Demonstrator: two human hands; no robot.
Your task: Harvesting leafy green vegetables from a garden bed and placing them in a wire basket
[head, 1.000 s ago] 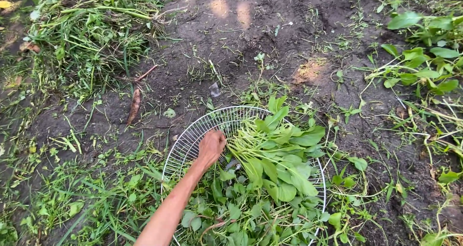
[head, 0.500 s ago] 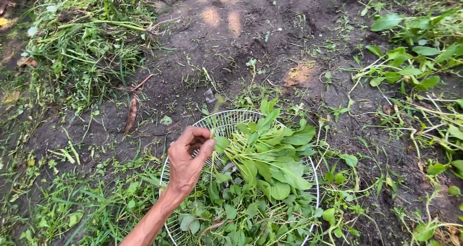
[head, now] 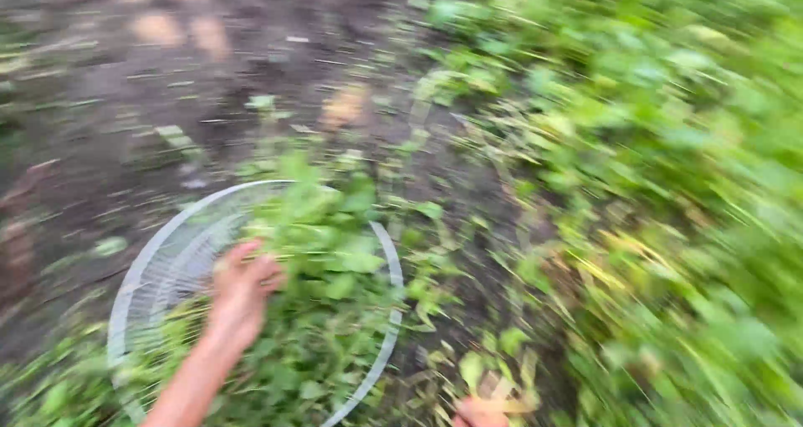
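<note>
The view is badly blurred. The left hand (head: 241, 289) hovers over the white wire basket (head: 159, 251), its fingers (head: 251, 260) loosely curled beside the leafy greens (head: 330, 260); whether they grip any cannot be told. The right hand (head: 478, 413) barely shows at the lower edge, fingers hidden.

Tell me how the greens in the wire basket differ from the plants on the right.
The greens lie heaped in the white wire basket, while the plants spread across the ground to its right. The greens form one small heap; the plants cover a far wider patch. The left hand is over the greens; nothing touches the plants. Both are leafy, green and blurred.
</note>
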